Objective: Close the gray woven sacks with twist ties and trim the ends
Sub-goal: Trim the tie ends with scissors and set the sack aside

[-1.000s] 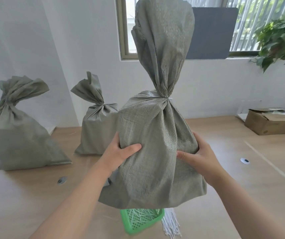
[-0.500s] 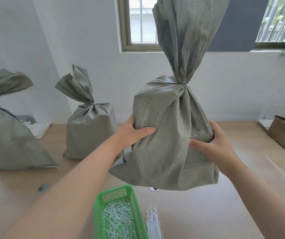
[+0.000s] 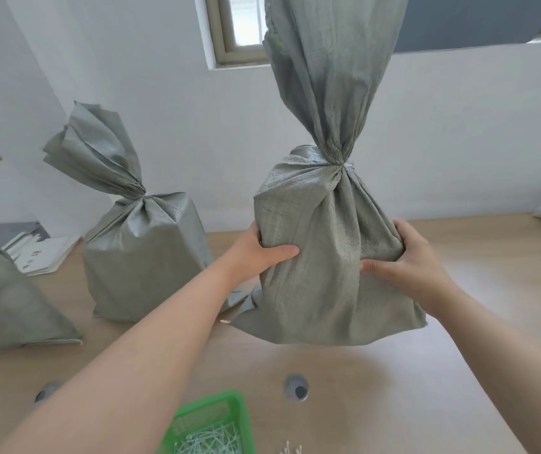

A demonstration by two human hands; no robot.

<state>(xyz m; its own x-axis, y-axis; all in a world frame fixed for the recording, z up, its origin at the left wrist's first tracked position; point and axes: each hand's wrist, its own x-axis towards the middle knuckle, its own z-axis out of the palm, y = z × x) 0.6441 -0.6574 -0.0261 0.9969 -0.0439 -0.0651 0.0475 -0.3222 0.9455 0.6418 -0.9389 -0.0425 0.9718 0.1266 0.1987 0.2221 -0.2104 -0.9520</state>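
A gray woven sack [image 3: 324,257] stands upright in the middle, held just above the wooden table [image 3: 459,371]. Its neck is gathered and bound by a white twist tie [image 3: 347,166], with the loose top fanning upward. My left hand [image 3: 262,253] grips the sack's left side, thumb across the front. My right hand [image 3: 406,260] grips its right side. A second tied sack [image 3: 144,257] stands on the table at left, and a third sack [image 3: 3,303] sits at the far left edge.
A green basket [image 3: 216,424] holding several white ties sits at the near edge, with more white ties [image 3: 290,449] beside it. Two round cable holes [image 3: 296,388] are in the tabletop. Papers [image 3: 43,257] lie against the white wall at left.
Both hands have carried the sack away from me and lower toward the table, to the right of the second sack. The view has shifted left, so the basket now lies further right.
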